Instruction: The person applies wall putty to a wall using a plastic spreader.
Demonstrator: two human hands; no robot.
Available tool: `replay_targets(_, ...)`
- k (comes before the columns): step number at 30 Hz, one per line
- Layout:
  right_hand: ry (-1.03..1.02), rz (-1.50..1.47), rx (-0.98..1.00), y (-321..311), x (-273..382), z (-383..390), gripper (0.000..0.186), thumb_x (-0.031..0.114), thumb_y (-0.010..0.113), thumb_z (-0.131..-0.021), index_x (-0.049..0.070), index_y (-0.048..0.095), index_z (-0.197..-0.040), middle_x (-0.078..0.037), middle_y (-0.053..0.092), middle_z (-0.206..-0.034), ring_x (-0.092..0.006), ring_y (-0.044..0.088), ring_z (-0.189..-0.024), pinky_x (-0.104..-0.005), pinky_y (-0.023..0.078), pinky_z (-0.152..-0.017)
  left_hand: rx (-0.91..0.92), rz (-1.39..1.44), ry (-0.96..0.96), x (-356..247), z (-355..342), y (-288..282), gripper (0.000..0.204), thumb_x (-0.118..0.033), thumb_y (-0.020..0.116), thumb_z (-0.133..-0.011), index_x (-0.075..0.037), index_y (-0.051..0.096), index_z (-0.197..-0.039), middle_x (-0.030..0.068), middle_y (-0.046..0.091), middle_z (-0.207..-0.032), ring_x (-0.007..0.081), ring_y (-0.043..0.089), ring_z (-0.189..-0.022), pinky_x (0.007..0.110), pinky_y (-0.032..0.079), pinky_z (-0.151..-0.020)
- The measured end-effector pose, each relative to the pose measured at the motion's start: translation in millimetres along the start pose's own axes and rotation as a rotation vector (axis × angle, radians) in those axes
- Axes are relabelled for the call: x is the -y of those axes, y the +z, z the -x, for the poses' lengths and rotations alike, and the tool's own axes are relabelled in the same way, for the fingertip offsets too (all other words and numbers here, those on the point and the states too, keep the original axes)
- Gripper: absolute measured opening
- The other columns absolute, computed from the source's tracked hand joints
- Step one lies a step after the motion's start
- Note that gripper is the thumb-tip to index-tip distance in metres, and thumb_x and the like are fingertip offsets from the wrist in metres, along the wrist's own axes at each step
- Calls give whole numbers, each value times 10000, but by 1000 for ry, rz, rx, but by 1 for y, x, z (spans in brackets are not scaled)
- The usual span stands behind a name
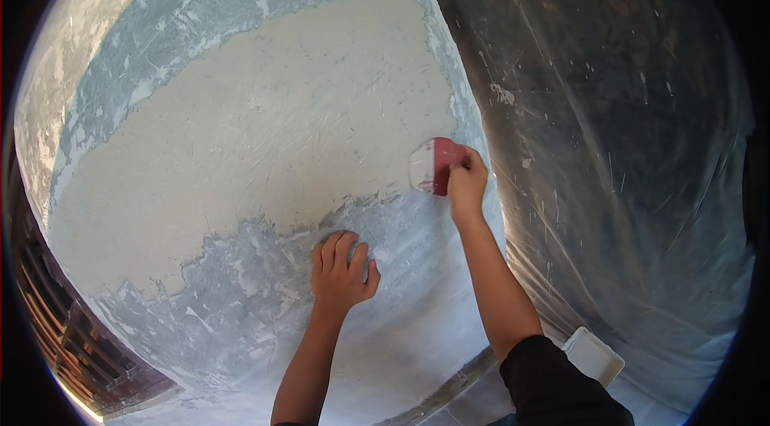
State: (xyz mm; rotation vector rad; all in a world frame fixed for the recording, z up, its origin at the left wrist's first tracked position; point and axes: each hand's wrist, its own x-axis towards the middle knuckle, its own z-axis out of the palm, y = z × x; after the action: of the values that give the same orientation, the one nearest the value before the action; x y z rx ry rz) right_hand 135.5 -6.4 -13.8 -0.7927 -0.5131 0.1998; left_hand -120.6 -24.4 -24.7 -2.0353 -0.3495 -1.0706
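A broad grey-blue curved surface [265,298] fills the middle, with a large pale patch of plaster-like coating [265,121] spread over its upper part. My right hand [468,181] is closed round the red handle of a scraper [439,167]. The scraper's pale blade lies against the right end of the coating, by its lower edge. Lower and to the left, my left hand [343,267] holds nothing. Its fingers are apart and slightly bent, over the grey-blue area just under the ragged lower edge of the coating.
Clear plastic sheeting [609,121] with pale splashes hangs along the right side. A white rectangular tray [595,354] sits low on the right, beside my right sleeve. Brown slatted woodwork [76,338] shows at the lower left.
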Motion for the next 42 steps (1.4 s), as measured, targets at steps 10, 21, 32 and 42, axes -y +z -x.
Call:
replay_targets(10,0,-54,-1,-2,-9,0,341,-66,493,-805,-30,616,-1122,-118,663,-974,-192,626,-900,-305,476,-850,17,-10,-14,1,0,0,354,-172,647,-698,-65,548,-1020,126,554,-1123,328,504,-1094,464,366,-897)
replay_targets(21,46,-65,-16,-27,-22,-26,358,-64,487,-819,-21,609,-1153,-120,656,-1033,-190,622,-953,-300,468,-881,12,-18,-8,-1,-1,2,355,-177,647,-700,-64,551,-1022,124,556,-1127,326,505,-1098,461,370,-899)
replay_targets(32,180,-161,-234,-36,-40,-47,328,-39,491,-805,-53,600,-1113,-110,630,-1036,-179,595,-939,-291,459,-851,-13,-9,-3,-2,-3,1,353,-173,644,-701,-64,556,-1025,121,561,-1118,323,515,-1093,460,384,-893)
replay_targets(42,250,-141,-58,-100,-24,45,183,-67,496,-865,11,576,-1010,-71,614,-989,-134,560,-904,-272,421,-856,-6,152,6,-18,17,7,337,-134,649,-694,-57,584,-1016,116,564,-1115,313,511,-1092,459,386,-895)
